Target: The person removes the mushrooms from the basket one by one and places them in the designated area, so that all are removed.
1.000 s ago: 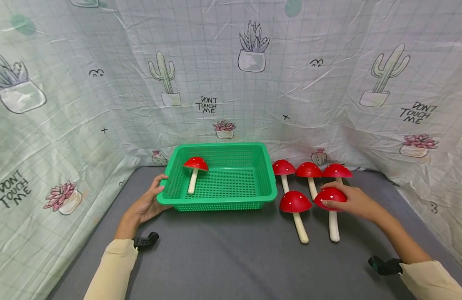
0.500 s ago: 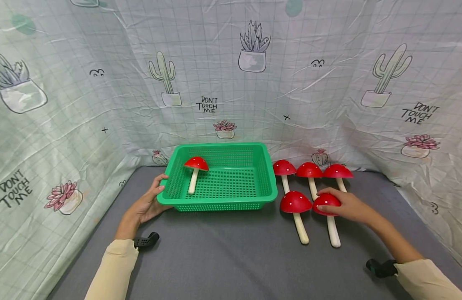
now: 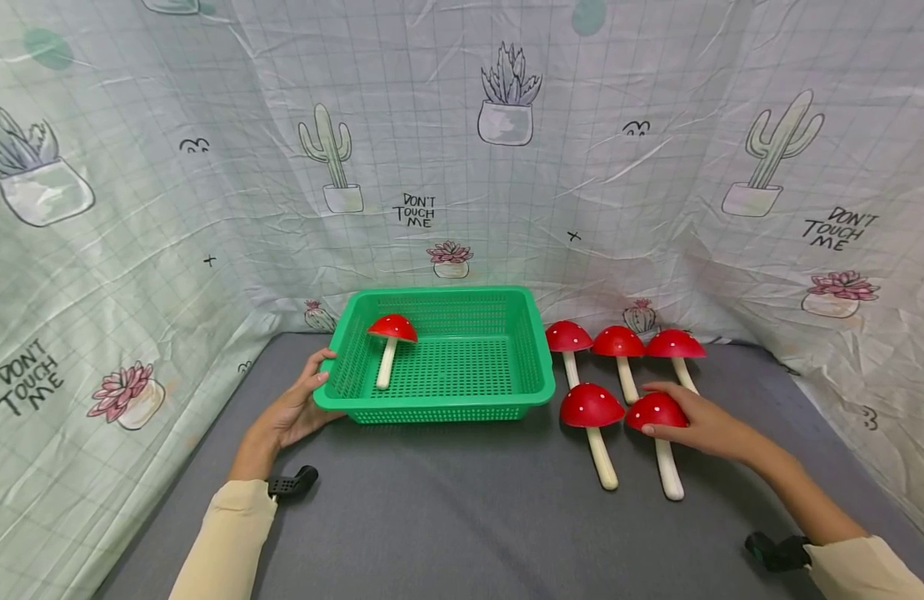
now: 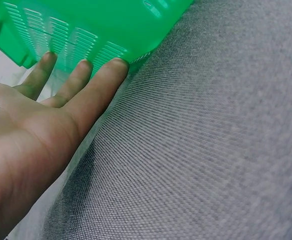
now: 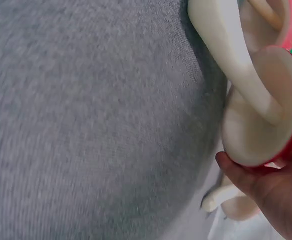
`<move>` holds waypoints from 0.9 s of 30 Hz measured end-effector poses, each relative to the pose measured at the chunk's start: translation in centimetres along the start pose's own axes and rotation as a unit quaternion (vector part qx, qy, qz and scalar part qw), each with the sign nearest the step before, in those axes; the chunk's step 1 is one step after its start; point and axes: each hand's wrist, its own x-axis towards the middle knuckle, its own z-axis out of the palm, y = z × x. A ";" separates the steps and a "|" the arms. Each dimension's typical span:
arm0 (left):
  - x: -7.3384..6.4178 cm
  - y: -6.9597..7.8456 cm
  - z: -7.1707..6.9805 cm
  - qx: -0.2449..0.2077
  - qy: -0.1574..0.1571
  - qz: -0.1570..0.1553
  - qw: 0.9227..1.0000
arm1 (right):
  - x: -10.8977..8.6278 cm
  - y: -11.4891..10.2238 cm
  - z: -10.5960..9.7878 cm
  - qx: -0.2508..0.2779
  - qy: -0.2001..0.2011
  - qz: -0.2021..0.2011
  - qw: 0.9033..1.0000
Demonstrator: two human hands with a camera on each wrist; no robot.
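My right hand (image 3: 709, 425) holds the red cap of a toy mushroom (image 3: 658, 411), thumb at the front and fingers behind. In the right wrist view, this mushroom's cream stem (image 5: 231, 50) and pale cap underside show. Just left of it lies another toy mushroom (image 3: 592, 407). My left hand (image 3: 297, 412) touches the left side of a green plastic basket (image 3: 439, 400). Its fingers (image 4: 93, 92) extend nearly straight against the perforated wall in the left wrist view. Inside the basket, at its left, a single mushroom (image 3: 392, 329) leans with its cap toward the back wall.
Behind the front pair, three more toy mushrooms (image 3: 619, 342) lie in a row right of the basket. A grey cloth (image 3: 462, 517) covers the table. Printed fabric curtains (image 3: 447, 150) enclose the back and sides.
The mushroom in my right hand has shifted slightly left and toward me, closer to its left neighbour. My left hand and the basket have stayed put.
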 end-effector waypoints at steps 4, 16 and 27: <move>0.0 -0.1 0.0 0.005 0.000 0.002 1.000 | -0.8 0.0 -0.6 -0.042 0.013 0.004 0.999; 0.1 -0.1 -0.1 0.007 0.005 -0.002 1.000 | -0.2 -0.3 -0.4 -0.083 0.041 0.004 0.996; 0.0 0.0 0.0 0.009 0.008 -0.002 1.000 | 0.8 -0.4 0.0 -0.073 0.050 0.015 0.996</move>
